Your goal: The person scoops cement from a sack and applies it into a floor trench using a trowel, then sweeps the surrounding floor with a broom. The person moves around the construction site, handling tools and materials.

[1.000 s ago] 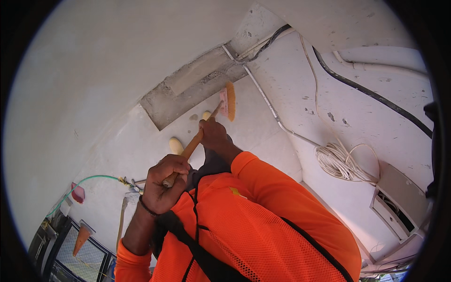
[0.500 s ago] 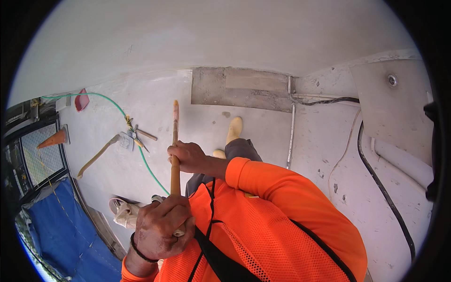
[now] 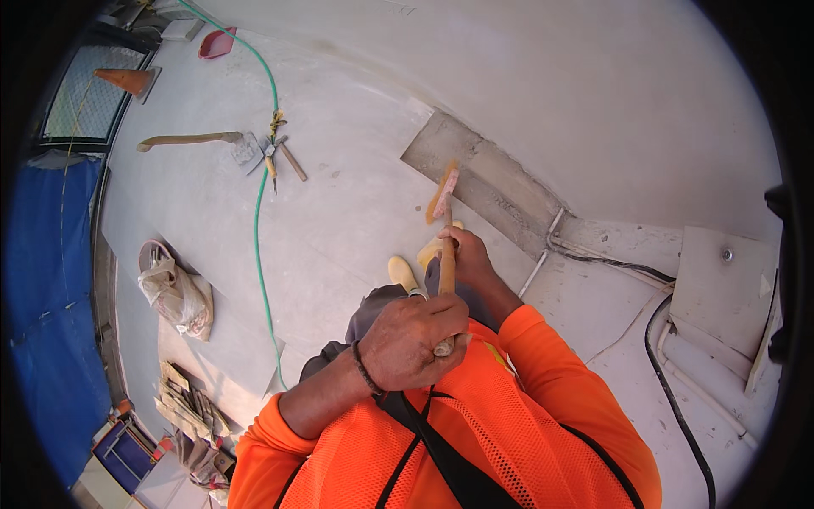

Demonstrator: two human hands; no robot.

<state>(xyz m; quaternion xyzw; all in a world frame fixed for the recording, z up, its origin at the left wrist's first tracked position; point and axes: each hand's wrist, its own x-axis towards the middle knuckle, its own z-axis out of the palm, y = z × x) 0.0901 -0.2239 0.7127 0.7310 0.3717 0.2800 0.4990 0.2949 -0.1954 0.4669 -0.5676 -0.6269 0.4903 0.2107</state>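
The left hand (image 3: 415,339) has its grip closed around the butt of the broom (image 3: 448,263); the right hand (image 3: 469,256) has its grip wrapped around the handle nearer the bristles. The broom points away from the body, its head overlapping the edge of a rough grey strip (image 3: 500,191). 2 yellow boots (image 3: 402,272) show near it; a green hose (image 3: 261,254) and hammer (image 3: 293,161) lie left.
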